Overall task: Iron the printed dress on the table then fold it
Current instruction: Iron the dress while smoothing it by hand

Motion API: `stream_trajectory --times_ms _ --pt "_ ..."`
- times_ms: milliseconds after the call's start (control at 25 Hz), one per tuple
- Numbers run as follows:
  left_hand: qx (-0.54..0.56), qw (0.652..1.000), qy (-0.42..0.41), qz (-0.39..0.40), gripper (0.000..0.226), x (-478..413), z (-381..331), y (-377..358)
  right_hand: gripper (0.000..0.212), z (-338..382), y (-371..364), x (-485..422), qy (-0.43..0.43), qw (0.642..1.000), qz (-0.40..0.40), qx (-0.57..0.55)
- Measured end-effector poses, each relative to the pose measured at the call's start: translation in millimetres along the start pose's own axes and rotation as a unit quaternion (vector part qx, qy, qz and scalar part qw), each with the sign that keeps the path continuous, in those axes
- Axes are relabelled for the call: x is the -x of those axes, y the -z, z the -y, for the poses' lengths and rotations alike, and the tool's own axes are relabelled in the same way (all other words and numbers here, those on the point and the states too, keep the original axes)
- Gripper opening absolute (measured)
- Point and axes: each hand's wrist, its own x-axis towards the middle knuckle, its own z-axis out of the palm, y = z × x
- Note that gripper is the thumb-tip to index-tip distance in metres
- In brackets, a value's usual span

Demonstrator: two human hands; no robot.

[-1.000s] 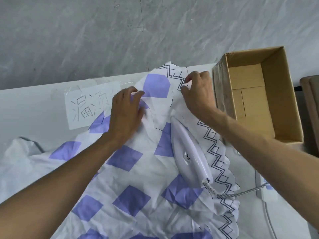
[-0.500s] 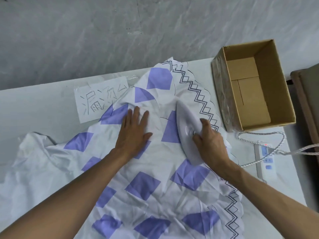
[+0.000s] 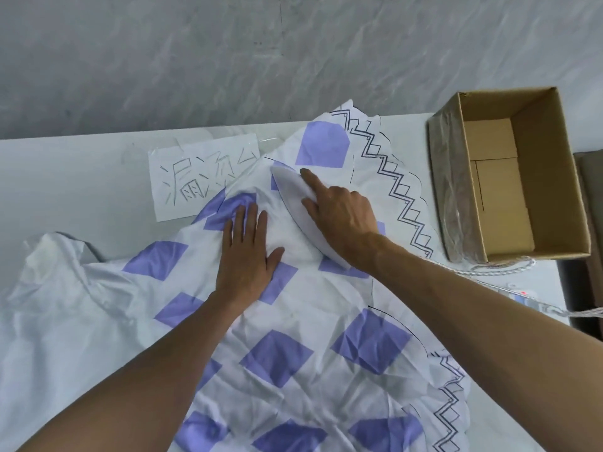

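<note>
Just one cam here, worn on the person's head, pointing forward and down, close over the table [image 3: 81, 177].

Body in view: two hands and two forearms. Left hand [image 3: 248, 259] bare, no covering worn. Right hand [image 3: 342, 216] bare, with knuckles and tendons standing out on its back. Left forearm [image 3: 146, 380] and right forearm [image 3: 489, 324] unclothed to the frame edge

Bare white table [image 3: 71, 177] lies open at far left, left of the flat taped paper sheet with handwriting [image 3: 202, 177]. At far right, the open brown cardboard box [image 3: 551, 177] blocks passage; the white braided cord [image 3: 502, 267] and white power strip [image 3: 518, 296] lie just near of it.
</note>
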Motion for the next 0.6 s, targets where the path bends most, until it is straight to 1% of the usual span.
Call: stream_trajectory --times_ms 80,320,440,600 --pt "-0.019 1.0 -0.012 0.0 0.071 1 0 -1 0.049 -10 5 -7 -0.009 1.0 -0.013 0.02" --pt "-0.027 0.999 -0.018 -0.004 0.067 2 0 1 0.046 -71 30 -29 -0.149 0.988 -0.043 -0.011" --pt "-0.028 0.999 -0.017 -0.009 0.068 2 -1 1 0.045 -90 38 -32 -0.168 0.984 -0.05 -0.019" --pt "-0.034 0.999 -0.017 -0.016 0.068 0 0 1 0.046 -95 51 -22 -0.199 0.976 -0.065 -0.066"
